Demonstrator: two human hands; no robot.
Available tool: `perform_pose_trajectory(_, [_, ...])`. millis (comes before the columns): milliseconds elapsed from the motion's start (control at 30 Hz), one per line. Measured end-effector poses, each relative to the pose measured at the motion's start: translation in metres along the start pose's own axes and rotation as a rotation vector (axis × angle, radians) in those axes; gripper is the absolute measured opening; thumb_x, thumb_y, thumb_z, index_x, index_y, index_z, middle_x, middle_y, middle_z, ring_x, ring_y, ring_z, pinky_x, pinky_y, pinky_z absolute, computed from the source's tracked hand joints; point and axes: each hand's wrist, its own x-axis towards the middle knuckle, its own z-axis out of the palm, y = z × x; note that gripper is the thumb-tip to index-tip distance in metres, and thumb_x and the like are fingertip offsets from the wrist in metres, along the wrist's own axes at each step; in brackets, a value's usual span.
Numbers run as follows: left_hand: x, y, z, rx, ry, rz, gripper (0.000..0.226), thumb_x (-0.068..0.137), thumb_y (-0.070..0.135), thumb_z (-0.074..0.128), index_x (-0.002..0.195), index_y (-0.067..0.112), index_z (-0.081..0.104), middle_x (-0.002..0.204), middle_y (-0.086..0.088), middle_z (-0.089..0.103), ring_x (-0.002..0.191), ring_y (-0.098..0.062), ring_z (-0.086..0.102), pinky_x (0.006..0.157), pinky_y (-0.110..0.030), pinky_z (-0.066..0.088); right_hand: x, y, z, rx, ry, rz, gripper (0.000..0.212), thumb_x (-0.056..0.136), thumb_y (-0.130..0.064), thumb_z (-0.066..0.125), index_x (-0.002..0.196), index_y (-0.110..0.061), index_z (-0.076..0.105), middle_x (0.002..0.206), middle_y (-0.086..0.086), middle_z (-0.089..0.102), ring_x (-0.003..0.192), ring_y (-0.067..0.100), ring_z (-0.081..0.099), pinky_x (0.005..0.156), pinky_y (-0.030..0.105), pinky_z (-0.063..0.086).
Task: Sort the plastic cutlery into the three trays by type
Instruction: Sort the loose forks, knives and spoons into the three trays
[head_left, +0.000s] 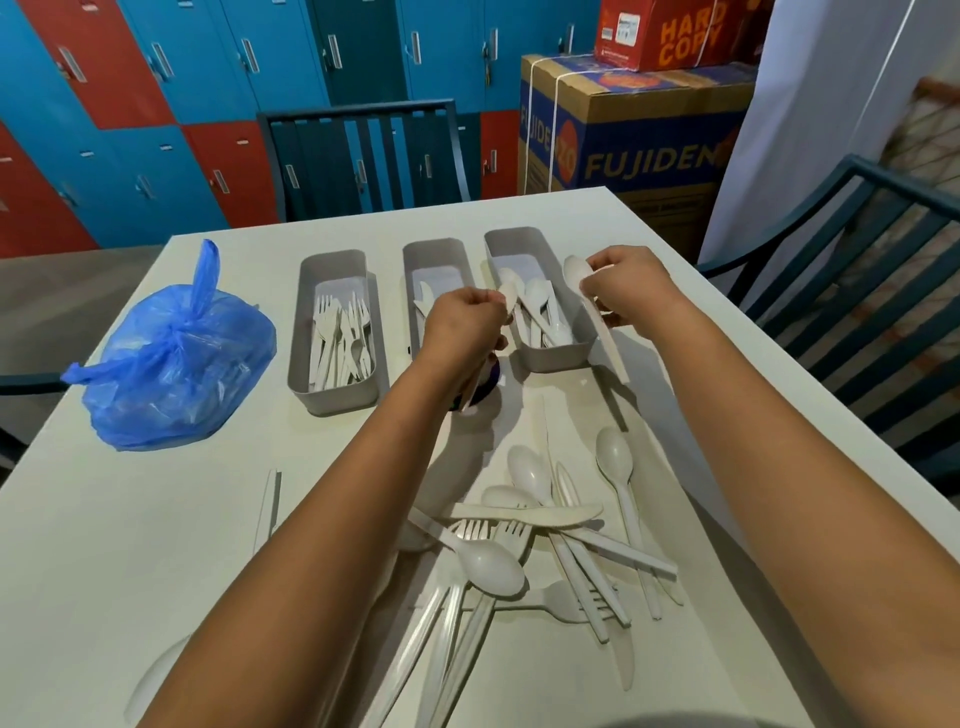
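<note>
The person's left hand covers most of the grey oblong middle tray; only one white plastic knife tip shows at its ten o'clock. What its curled fingers grip cannot be told. A dark blue round object at its six o'clock stays mostly hidden. A white plastic utensil is cut by the left forearm.

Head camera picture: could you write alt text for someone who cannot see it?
Two hands reach over three grey trays on a white table: the right hand holds a spoon beside the spoon tray, the left hand hovers over the middle tray. Unsorted cutlery lies nearer; a blue bag sits left.
</note>
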Motion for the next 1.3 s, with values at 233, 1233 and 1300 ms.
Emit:
perform_pose_trajectory(233, [0.009, 0.007, -0.003, 0.012, -0.161, -0.086, 0.053, 0.087, -0.005, 0.058, 0.137, 0.007, 0.045, 0.093, -0.005, 0.062, 0.071, -0.016, 0.064, 0.074, -0.031, 0.056, 0.031, -0.017, 0.019, -0.028, 0.046, -0.012, 0.025, 0.087, -0.002, 0.057, 0.11, -0.009, 0.063, 0.113, 0.013, 0.059, 0.096, 0.028, 0.06, 0.064, 0.029, 0.054])
perform_pose_trajectory(1233, [0.059, 0.032, 0.046, 0.42, -0.193, 0.049, 0.048, 0.091, 0.001, 0.05, 0.138, 0.004, 0.043, 0.128, -0.014, 0.055, 0.09, -0.021, 0.058, 0.073, -0.026, 0.051, 0.039, 0.1, 0.021, -0.858, -0.129, -0.128, 0.053, 0.101, -0.047, 0.016, 0.151, -0.031, 0.009, 0.16, 0.001, 0.002, 0.147, 0.027, 0.0, 0.114, 0.056, 0.001])
perform_pose_trajectory(1300, [0.056, 0.035, 0.046, 0.387, -0.227, 0.06, 0.047, 0.091, 0.004, 0.053, 0.138, 0.004, 0.044, 0.122, -0.012, 0.058, 0.086, -0.017, 0.051, 0.059, -0.017, 0.041, 0.038, 0.1, 0.02, -0.864, -0.136, -0.133, 0.053, 0.101, -0.047, 0.016, 0.151, -0.031, 0.009, 0.16, 0.002, 0.002, 0.147, 0.027, 0.0, 0.114, 0.056, 0.001])
